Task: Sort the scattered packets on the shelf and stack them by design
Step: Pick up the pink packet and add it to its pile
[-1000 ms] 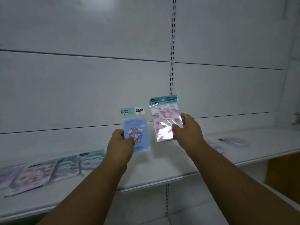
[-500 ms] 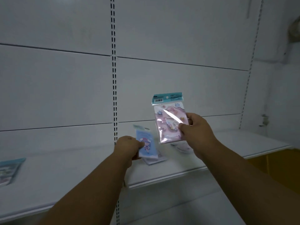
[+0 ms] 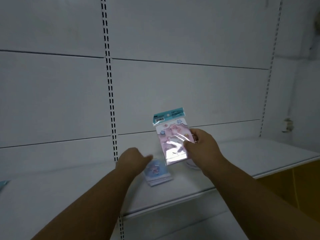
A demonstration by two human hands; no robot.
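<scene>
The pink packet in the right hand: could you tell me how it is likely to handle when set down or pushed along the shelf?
The pink packet looks thin and flat, so probably light and a little bendy. The right hand holds it upright by one edge without visible sagging, suggesting a stiff card inside. Its glossy wrap shows glare, so it may slide easily on the smooth shelf.

Dim white slotted wall panels (image 3: 173, 92)

A white shelf (image 3: 199, 186) carries a small stack of blue-design packets (image 3: 156, 173) (blurred), another packet (image 3: 191, 165) just beyond.
</scene>
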